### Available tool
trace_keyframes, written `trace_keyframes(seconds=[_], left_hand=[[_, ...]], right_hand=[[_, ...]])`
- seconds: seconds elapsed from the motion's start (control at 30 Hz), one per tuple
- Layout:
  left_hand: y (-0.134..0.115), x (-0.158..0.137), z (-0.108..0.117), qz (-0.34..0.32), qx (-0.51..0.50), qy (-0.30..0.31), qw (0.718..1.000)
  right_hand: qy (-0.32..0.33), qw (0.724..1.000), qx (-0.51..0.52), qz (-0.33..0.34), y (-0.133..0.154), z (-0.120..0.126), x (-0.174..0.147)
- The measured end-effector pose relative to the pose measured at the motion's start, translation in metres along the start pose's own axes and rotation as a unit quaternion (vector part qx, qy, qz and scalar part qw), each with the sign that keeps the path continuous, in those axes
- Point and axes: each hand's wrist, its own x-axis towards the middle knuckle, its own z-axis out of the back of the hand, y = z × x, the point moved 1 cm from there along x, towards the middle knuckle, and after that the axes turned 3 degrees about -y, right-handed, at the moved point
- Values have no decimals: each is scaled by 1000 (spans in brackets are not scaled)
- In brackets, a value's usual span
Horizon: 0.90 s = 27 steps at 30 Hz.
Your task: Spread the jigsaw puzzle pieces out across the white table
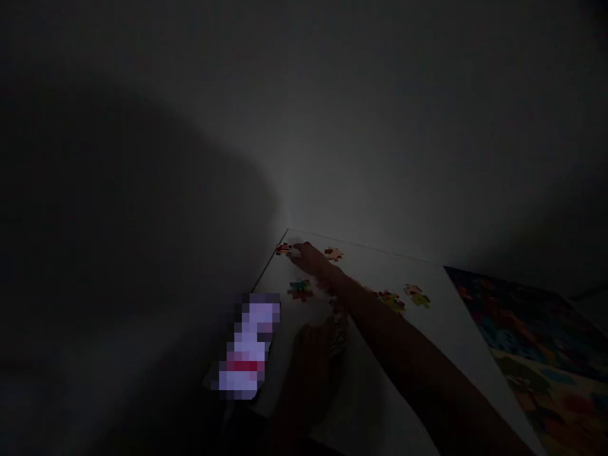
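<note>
My right hand [311, 254], fingers extended flat and holding nothing I can make out, touches a red puzzle piece [284, 249] at the white board's [446, 316] far corner; dim light risks nudging it off.

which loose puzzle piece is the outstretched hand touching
The red jigsaw piece at the white board's far left corner; the right hand's fingertips reach it, while the other loose pieces lie apart.

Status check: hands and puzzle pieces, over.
Right hand reaching onto far-corner piece, grip unclear. Left hand flat on white board. Loose pieces scattered beside the arm. Very dark.
</note>
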Motion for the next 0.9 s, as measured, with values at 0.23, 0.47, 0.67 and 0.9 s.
trace_keyframes(seconds=[0.23, 0.47, 0.67, 0.9], left_hand=[[-7, 0, 7, 28, -26, 61, 997], [-8, 2, 13, -21, -28, 36, 999], [-2, -2, 6, -19, 5, 5, 1000], [-4, 2, 8, -43, -5, 11, 999]], right_hand=[[21, 998, -46, -35, 2, -30, 49], [-32, 995, 60, -78, -23, -22, 32], [-147, 930, 338, 14, -48, 20, -46], [54, 884, 459, 74, -80, 59, -211]])
